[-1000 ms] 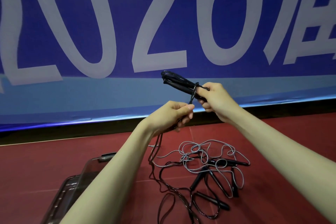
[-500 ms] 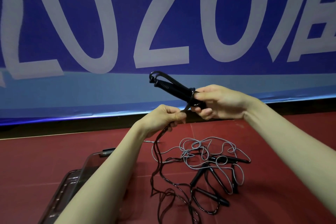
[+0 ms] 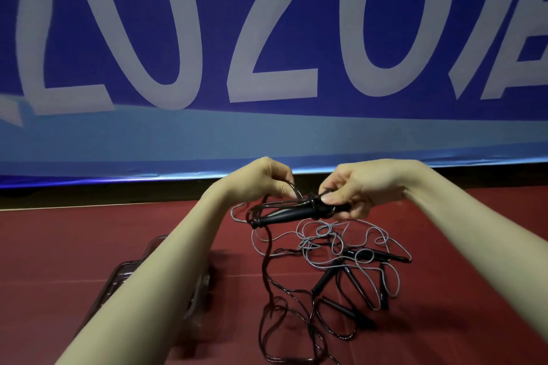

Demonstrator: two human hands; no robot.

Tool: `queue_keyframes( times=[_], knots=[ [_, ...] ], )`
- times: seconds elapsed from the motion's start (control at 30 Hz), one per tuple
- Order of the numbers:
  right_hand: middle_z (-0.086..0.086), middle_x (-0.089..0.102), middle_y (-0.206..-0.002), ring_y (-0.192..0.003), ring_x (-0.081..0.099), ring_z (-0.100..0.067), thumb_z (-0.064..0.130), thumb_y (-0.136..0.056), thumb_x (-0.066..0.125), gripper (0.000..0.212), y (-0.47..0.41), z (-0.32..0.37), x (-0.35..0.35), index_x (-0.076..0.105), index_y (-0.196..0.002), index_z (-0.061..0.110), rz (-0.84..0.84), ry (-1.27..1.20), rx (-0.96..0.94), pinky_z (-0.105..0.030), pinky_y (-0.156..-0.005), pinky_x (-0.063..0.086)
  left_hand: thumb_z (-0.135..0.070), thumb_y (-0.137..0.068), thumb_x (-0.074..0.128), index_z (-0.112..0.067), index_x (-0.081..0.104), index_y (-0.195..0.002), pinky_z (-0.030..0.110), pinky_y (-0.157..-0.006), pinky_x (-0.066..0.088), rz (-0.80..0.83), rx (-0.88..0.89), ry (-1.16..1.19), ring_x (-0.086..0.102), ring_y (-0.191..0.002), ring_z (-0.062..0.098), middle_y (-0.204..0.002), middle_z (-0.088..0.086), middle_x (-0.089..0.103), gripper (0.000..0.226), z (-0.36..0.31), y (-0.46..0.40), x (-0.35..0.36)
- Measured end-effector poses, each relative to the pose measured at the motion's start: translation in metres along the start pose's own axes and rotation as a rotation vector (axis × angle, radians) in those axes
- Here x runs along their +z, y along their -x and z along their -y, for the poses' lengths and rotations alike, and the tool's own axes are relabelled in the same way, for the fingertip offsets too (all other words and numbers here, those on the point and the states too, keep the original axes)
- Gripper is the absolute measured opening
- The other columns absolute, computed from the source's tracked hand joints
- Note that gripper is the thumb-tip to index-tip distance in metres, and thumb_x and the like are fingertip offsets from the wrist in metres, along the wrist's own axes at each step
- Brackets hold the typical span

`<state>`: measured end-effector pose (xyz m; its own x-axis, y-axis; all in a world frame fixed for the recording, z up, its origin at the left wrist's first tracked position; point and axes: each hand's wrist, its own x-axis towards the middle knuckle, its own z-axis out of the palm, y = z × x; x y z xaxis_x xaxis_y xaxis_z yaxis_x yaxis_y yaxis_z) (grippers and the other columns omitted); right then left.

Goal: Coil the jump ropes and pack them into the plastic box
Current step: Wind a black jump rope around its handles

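Observation:
My right hand [image 3: 353,190] grips the black handles of a dark jump rope [image 3: 284,216], held level in front of me and pointing left. My left hand [image 3: 261,179] pinches that rope's dark cord [image 3: 268,261] close to the handles; the cord hangs down to the red floor in loose loops. Below lies a tangle of grey cord [image 3: 329,241] with several more black handles [image 3: 355,281]. The clear plastic box [image 3: 124,272] stands at the lower left, mostly hidden behind my left forearm.
A big blue banner [image 3: 267,53] with white characters fills the background above a dark strip. The red floor [image 3: 59,234] stretches to both sides of the ropes.
Both hands have dropped lower and drawn together. The handles, earlier raised and tilted up to the left, now lie level. The left hand has come up to the cord right by the handles.

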<state>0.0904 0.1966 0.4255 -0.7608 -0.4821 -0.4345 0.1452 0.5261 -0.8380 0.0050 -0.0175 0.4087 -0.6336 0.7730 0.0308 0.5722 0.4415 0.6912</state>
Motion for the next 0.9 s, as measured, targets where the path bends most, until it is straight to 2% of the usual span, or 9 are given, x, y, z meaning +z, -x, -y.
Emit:
queue_keyframes(
  times=[0.07,0.13,0.23,0.37,0.47,0.57,0.67,0.8,0.9],
  knots=[
    [-0.008,0.051,-0.062,-0.046,0.037,-0.011,0.014,-0.097,0.053,0.013,-0.001,0.001,0.001,0.055,-0.088,0.004,-0.04,0.042,0.039,-0.019,-0.045,0.029,-0.017,-0.079,0.076,-0.017,0.066,-0.074,0.028,-0.062,0.042,-0.031,0.01,-0.133,0.05,-0.062,0.01,-0.071,0.007,0.064,0.011,-0.009,0.001,-0.004],
    [-0.009,0.051,-0.061,-0.048,0.037,-0.013,0.014,-0.098,0.051,0.016,0.0,0.002,0.003,0.056,-0.086,0.005,-0.102,0.08,0.049,-0.02,-0.046,0.03,-0.017,-0.079,0.075,-0.016,0.067,-0.074,0.027,-0.059,0.043,-0.078,0.045,-0.237,0.052,-0.061,0.01,-0.075,0.007,0.066,0.01,-0.019,0.002,-0.006],
    [-0.008,0.05,-0.06,-0.048,0.038,-0.015,0.017,-0.099,0.052,0.022,0.001,0.005,0.008,0.059,-0.081,0.007,-0.227,0.172,0.061,-0.021,-0.046,0.031,-0.02,-0.078,0.073,-0.012,0.066,-0.074,0.032,-0.057,0.045,-0.152,0.08,-0.376,0.055,-0.063,0.02,-0.074,0.006,0.065,0.012,-0.033,0.003,-0.003],
    [-0.007,0.055,-0.061,-0.045,0.042,-0.015,0.024,-0.099,0.054,0.024,-0.006,0.006,0.01,0.061,-0.082,0.008,-0.443,0.357,0.071,-0.022,-0.047,0.034,-0.029,-0.085,0.067,-0.015,0.066,-0.077,0.031,-0.061,0.045,-0.171,0.048,-0.458,0.057,-0.07,0.02,-0.075,0.004,0.064,0.016,-0.045,-0.001,0.0],
    [-0.007,0.056,-0.064,-0.051,0.044,-0.019,0.025,-0.098,0.054,0.024,-0.008,0.001,0.006,0.058,-0.082,0.008,-0.603,0.38,0.025,-0.026,-0.051,0.034,-0.031,-0.092,0.057,-0.013,0.07,-0.086,0.032,-0.065,0.046,-0.179,0.001,-0.468,0.058,-0.073,0.02,-0.077,0.003,0.065,0.023,-0.05,-0.006,0.0],
    [-0.005,0.056,-0.066,-0.056,0.046,-0.019,0.029,-0.097,0.054,0.026,-0.01,-0.002,0.003,0.056,-0.08,0.01,-0.784,0.398,-0.027,-0.03,-0.058,0.035,-0.028,-0.098,0.05,-0.008,0.07,-0.089,0.027,-0.057,0.042,-0.178,-0.046,-0.31,0.051,-0.057,0.013,-0.066,-0.001,0.062,0.029,-0.052,-0.007,0.003],
    [-0.004,0.051,-0.064,-0.056,0.041,-0.02,0.03,-0.099,0.051,0.029,-0.017,-0.007,0.002,0.049,-0.073,0.017,-0.946,0.318,-0.104,-0.03,-0.057,0.031,-0.028,-0.102,0.043,-0.01,0.066,-0.083,0.021,-0.047,0.037,-0.156,-0.109,0.049,0.044,-0.042,0.007,-0.058,-0.001,0.056,0.035,-0.05,-0.007,0.008],
    [0.0,0.047,-0.058,-0.05,0.038,-0.013,0.026,-0.1,0.048,0.03,-0.022,-0.012,-0.002,0.048,-0.072,0.015,-1.031,0.182,-0.211,-0.028,-0.055,0.029,-0.029,-0.103,0.043,-0.013,0.059,-0.084,0.017,-0.044,0.034,-0.116,-0.11,0.295,0.042,-0.044,0.007,-0.057,-0.003,0.052,0.029,-0.05,-0.006,0.016],
    [-0.003,0.042,-0.055,-0.037,0.031,-0.006,0.022,-0.101,0.047,0.031,-0.025,-0.011,-0.003,0.046,-0.072,0.011,-1.047,-0.047,-0.324,-0.023,-0.045,0.025,-0.027,-0.101,0.048,-0.014,0.058,-0.083,0.015,-0.044,0.033,-0.124,-0.082,0.449,0.043,-0.046,0.006,-0.058,-0.003,0.054,0.024,-0.051,-0.008,0.02]
  ],
)
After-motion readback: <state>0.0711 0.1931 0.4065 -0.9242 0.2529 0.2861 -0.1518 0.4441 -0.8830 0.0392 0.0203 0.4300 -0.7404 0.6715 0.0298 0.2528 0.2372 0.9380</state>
